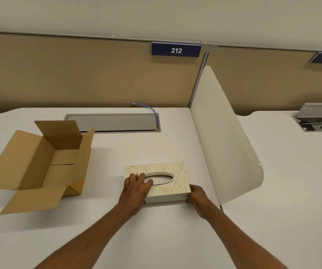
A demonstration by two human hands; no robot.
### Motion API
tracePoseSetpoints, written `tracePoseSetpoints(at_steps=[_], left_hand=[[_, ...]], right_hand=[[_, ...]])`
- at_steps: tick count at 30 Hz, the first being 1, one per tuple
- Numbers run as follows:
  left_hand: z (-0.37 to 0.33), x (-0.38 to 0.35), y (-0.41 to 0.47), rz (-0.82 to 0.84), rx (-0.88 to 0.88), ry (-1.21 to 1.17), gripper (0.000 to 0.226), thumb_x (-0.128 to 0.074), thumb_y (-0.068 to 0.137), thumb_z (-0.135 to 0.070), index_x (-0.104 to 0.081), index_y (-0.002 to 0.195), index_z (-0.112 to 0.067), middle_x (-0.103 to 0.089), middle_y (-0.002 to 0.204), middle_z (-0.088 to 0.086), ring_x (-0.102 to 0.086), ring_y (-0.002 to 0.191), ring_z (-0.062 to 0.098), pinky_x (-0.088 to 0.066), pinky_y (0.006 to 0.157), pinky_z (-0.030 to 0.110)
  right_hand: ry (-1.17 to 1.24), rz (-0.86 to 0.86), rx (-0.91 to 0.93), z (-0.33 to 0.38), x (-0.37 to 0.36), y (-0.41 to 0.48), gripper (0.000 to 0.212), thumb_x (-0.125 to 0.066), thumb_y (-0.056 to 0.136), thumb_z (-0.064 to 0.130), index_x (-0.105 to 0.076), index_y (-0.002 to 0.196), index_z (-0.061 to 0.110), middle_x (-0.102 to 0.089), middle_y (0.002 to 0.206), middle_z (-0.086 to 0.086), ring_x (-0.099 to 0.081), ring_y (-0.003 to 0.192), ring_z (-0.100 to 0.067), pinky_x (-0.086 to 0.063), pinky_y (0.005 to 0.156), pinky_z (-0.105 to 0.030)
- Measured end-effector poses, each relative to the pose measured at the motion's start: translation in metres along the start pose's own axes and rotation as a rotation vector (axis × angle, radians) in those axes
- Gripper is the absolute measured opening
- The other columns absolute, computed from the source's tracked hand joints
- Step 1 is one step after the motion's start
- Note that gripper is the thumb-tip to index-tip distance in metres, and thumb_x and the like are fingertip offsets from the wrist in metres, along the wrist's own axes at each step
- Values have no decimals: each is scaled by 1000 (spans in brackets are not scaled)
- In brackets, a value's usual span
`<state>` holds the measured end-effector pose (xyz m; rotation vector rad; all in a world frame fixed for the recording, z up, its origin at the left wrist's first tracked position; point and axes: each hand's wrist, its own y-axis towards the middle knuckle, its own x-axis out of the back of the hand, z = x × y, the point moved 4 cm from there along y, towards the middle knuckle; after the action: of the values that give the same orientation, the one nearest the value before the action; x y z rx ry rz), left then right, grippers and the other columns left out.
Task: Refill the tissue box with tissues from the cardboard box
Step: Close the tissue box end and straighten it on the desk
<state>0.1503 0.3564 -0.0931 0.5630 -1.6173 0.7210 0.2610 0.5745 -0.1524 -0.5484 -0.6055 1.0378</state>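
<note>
Both hands on tissue box.
Left hand grips its left end; right hand clasps the near-right corner.

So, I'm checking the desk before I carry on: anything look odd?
Only a loose blue cable dangling unplugged above the desk hatch. The cardboard box looks empty, and both hands hold the tissue box.

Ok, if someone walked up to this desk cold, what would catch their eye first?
Probably the two hands, left and right, gripping the cream leaf-patterned tissue box with the silver oval slot at the middle of the white desk. Next, the open brown cardboard box at the left, flaps splayed and apparently empty. Behind, a blue sign reading 212 hangs on the tan partition.
</note>
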Motion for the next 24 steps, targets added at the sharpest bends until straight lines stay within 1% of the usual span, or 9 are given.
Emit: tracePoseSetpoints(at_steps=[3,6,9,12,15,18,20,21,24], left_hand=[[2,2,3,6,-3,-3,79,-88,24,-19,-51,93,-25,-55,102,2,-46,82,26,-43,69,37],[4,3,7,13,-12,10,76,-87,26,-19,-50,93,-25,-54,101,1,-45,81,25,-40,69,35],[4,3,8,17,-24,4,73,-87,30,-19,-50,93,-24,-53,102,2,-46,83,26,-39,72,35],[6,3,9,15,-17,3,73,-86,29,-18,-50,92,-24,-53,100,1,-46,82,26,-38,71,35],[6,3,12,19,-33,9,72,-85,30,-18,-51,93,-25,-53,99,1,-47,82,26,-39,71,35],[6,3,13,25,-43,14,71,-85,31,-18,-52,94,-25,-54,99,1,-47,83,26,-40,71,35],[6,5,13,32,-42,7,71,-86,31,-20,-53,94,-25,-54,101,1,-47,84,26,-39,72,35],[7,5,13,37,-40,-1,71,-87,32,-21,-53,94,-25,-54,102,1,-48,85,27,-39,73,35],[8,9,14,29,-41,-24,71,-87,35,-25,-53,98,-25,-53,106,2,-47,89,28,-38,76,36]], right_hand=[[16,19,20,9,-5,-5,54,-42,46,-2,-64,95,2,-64,98,-9,-50,86,-24,-38,59,-25],[5,41,1,12,-8,-8,44,-38,43,1,-58,82,2,-51,84,-8,-35,75,-20,-26,53,-24],[9,86,-54,15,-5,-9,54,-37,42,-6,-62,89,1,-53,80,-7,-32,71,-20,-24,49,-24],[-1,77,-118,21,2,-8,51,-27,61,-18,-66,87,-1,-47,58,-5,-29,55,-16,-21,42,-23],[-76,69,-163,20,7,-6,56,-22,65,-18,-68,93,-2,-48,66,-8,-33,52,-16,-22,40,-22],[-120,52,-239,23,7,0,43,-30,76,-10,-69,87,5,-55,74,-12,-44,58,-19,-25,39,-19],[-145,15,-286,29,6,0,24,-40,80,-1,-61,72,8,-53,67,-10,-46,57,-18,-27,41,-20],[-150,-13,-299,33,5,-2,21,-44,80,0,-55,65,10,-50,61,-8,-43,53,-17,-27,42,-21],[-112,-94,-241,41,3,1,29,-47,80,-2,-41,54,12,-39,52,-5,-31,47,-15,-25,45,-23]])
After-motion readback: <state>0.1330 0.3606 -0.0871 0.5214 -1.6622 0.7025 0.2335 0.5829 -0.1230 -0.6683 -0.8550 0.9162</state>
